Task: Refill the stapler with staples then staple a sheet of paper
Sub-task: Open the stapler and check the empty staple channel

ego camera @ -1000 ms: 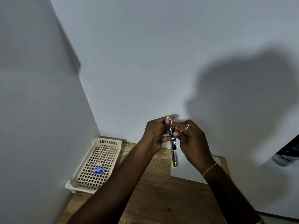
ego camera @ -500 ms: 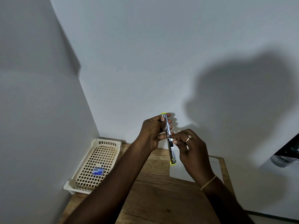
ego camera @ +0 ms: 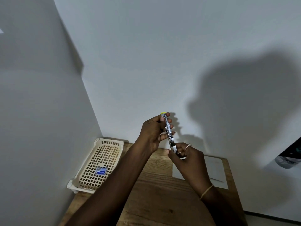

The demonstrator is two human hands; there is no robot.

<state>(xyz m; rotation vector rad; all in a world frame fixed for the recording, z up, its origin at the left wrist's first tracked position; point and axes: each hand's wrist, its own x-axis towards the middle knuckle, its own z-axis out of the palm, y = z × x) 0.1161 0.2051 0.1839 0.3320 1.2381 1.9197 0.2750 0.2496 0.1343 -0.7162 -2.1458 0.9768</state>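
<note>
The left hand (ego camera: 153,132) has its thumb and fingers clamped on the far, upper part of the stapler (ego camera: 169,134), pinching it from both sides just under its yellow tip. The right hand (ego camera: 189,158) is closed around the near, lower end, fingers curled over the metal. The stapler is held nearly upright in the air above the far edge of the wooden table (ego camera: 156,193), touching nothing else. Whether a strip of staples is already in the channel I cannot tell; the metal is too small and shiny to read.

This looks like the loading step. To do it well, the left hand should keep the body steady while the right does the sliding or closing, along the stapler's length and not across it, so the strip seats straight. Fingertips are best kept off the open channel.

The small blue staple box (ego camera: 101,170) lies in the cream basket (ego camera: 91,160) at the left. The sheet of paper (ego camera: 215,170) lies flat on the table beyond the right wrist, ready for stapling.
</note>
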